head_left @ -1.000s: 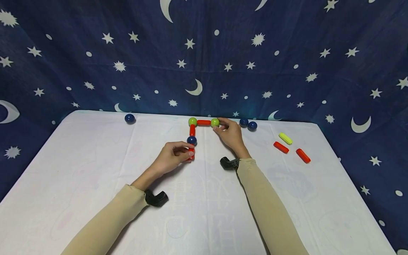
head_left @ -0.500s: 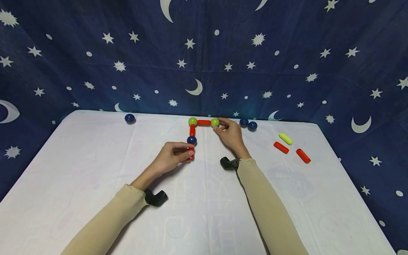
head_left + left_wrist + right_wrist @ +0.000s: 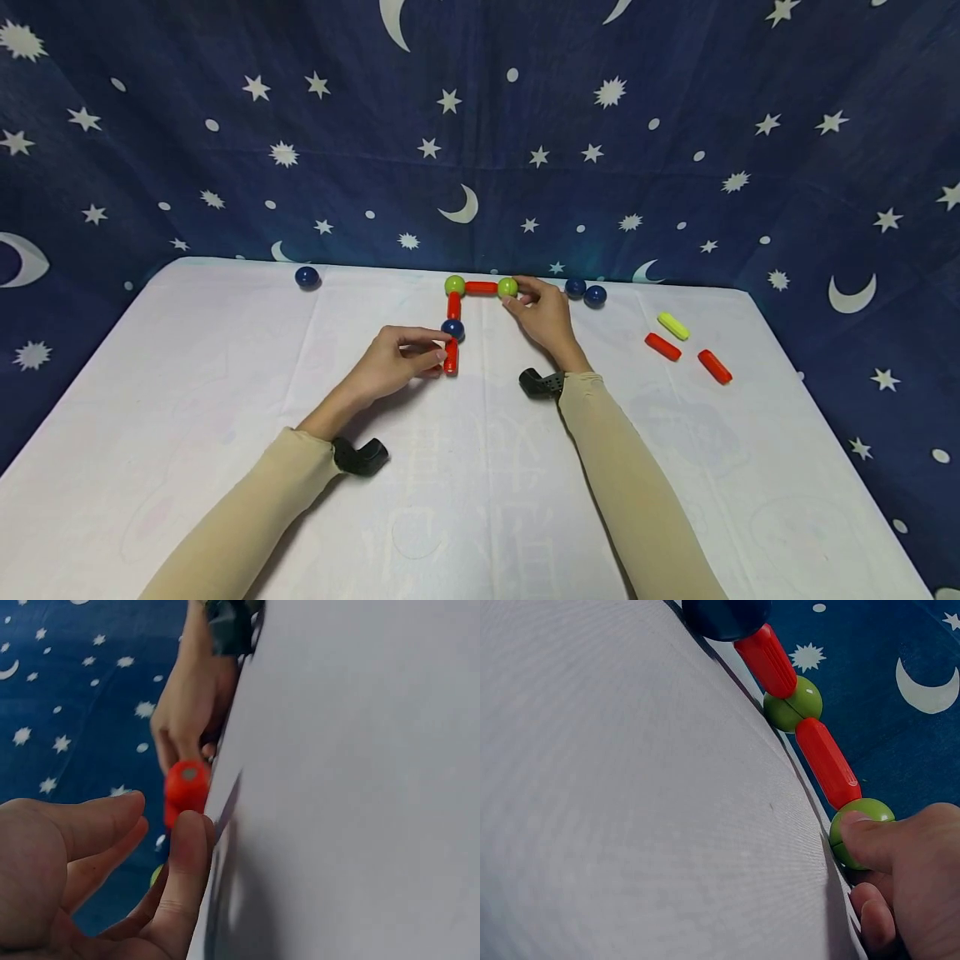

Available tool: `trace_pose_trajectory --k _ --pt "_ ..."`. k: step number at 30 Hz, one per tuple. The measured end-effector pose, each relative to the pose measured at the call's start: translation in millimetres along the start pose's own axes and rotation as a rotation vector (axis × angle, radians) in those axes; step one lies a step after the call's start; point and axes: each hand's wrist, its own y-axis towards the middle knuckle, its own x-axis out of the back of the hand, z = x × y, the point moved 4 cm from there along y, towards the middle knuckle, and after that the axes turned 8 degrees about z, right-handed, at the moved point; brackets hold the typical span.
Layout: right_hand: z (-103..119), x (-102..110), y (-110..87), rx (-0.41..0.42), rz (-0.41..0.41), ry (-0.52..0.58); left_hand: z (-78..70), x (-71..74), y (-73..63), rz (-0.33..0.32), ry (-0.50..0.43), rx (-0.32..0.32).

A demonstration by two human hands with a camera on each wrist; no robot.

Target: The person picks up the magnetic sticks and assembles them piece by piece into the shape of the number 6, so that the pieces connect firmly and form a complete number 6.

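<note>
Glossy green plastic ball (image 3: pixel 507 287) is being pinched, ideally steadily, by right hand (image 3: pixel 547 317), empty, parted left hand (image 3: pixel 384 365) hovering beside red plastic rod (image 3: pixel 452 357).

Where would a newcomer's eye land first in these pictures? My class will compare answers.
Probably on the bent chain near the middle of the white table's far edge: red rods joined by green balls and one blue ball, vivid against the white. The dark blue star-patterned backdrop, rising behind the table, likely comes a close second. Then perhaps the person's right grip, pinching the green ball at the chain's right-hand end.
</note>
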Motion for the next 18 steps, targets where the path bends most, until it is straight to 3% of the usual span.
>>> trace_pose_trajectory --k 7,18 --pt "0.3 0.1 -0.2 -0.003 0.002 0.001 -0.5 26.1 -4.0 -0.088 0.039 0.040" --pt "0.7 0.4 -0.9 -0.005 -0.003 0.003 4.2 65.9 -10.4 -0.263 0.098 0.017"
